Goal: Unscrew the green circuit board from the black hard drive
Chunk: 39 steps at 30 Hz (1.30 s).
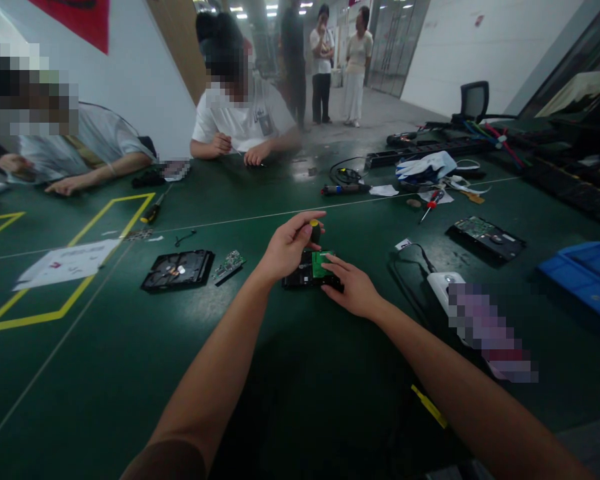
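In front of me lies a black hard drive (305,272) with a green circuit board (320,263) on its upper face. My left hand (291,245) is closed around the black and yellow handle of a screwdriver (315,231), upright over the drive; its tip is hidden. Across the drive's right end rests my right hand (353,285), fingers on the board and thumb at the near edge, gripping it. To the left are another black hard drive (177,270) and a loose circuit board (229,267).
A white device with a cable (445,293), a third hard drive (487,239) and a blue tray (583,277) lie to the right. Beyond are a red screwdriver (433,203) and gloves (427,167). Left are a paper sheet (67,263) and another screwdriver (151,213). Two people sit opposite.
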{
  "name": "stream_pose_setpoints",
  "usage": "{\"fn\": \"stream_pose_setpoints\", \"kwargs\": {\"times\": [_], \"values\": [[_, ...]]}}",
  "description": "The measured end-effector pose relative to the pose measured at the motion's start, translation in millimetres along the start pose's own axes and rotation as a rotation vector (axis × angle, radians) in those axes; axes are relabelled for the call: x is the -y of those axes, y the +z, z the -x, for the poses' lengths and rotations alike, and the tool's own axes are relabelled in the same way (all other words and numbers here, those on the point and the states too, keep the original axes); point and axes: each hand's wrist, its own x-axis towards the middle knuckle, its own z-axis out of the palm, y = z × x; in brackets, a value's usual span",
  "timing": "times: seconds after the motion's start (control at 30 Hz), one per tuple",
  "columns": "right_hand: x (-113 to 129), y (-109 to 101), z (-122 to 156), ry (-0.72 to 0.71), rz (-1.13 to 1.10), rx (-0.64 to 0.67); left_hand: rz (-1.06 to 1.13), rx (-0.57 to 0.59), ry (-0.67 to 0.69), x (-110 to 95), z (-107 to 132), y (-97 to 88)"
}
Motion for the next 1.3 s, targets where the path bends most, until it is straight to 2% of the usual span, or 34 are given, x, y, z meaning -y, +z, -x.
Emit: {"fn": "stream_pose_setpoints", "kwargs": {"times": [0.17, 0.33, 0.4, 0.6, 0.7, 0.93, 1.2, 1.3], "values": [[1, -1, 1, -0.007, -0.005, 0.000, -0.037, -0.009, -0.006, 1, 0, 4.0], [1, -1, 1, -0.002, -0.001, 0.007, -0.036, -0.152, -0.047, 7, -1, 9.2], [0, -1, 1, -0.005, -0.001, 0.007, -0.013, -0.175, -0.050, 9, -1, 10.8], [0, 0, 0, -0.012, -0.009, -0.004, 0.006, -0.073, -0.015, 10, -1, 11.1], [-1, 0, 0, -0.011, 0.003, 0.001, 0.048, -0.058, -0.029, 10, -2, 10.3], [-1, -1, 1, -0.007, 0.008, 0.006, 0.066, -0.231, -0.056, 16, -3, 7.6], [-1, 0, 1, -0.013, 0.018, 0.010, 0.118, -0.086, -0.068, 10, -2, 8.7], [-1, 0, 1, -0.012, 0.012, 0.002, 0.091, -0.098, -0.074, 9, -2, 8.6]]}}
